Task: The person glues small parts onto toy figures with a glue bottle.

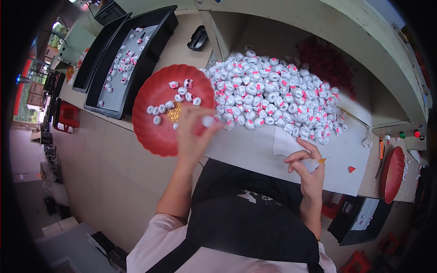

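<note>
- My left hand [193, 136] pinches one small white piece [207, 121] between fingertips, held just over the near rim of the red plate [150, 132], where about ten finished pieces [175, 98] already lie.
- My right hand [309, 170] is closed around a thin applicator with an orange tip [318, 161], held above the white sheet [259, 150]; the tip points away from the piece, well apart from it.
- To do this step well, I judge the pinch should stay on the piece's sides, so any painted face is not smeared, and the release should be low over the plate, so the piece does not roll off.
- The big heap of white and pink pieces [273, 95] lies just right of the plate; a careless sweep of my left wrist could drag pieces off it.
- Open room: the bare sheet between my hands, and the tan bench [114, 154] left of the plate.
- Edges: the black tray [123, 68] lies close behind the plate, and the shelf wall [218, 36] stands behind the heap.
</note>
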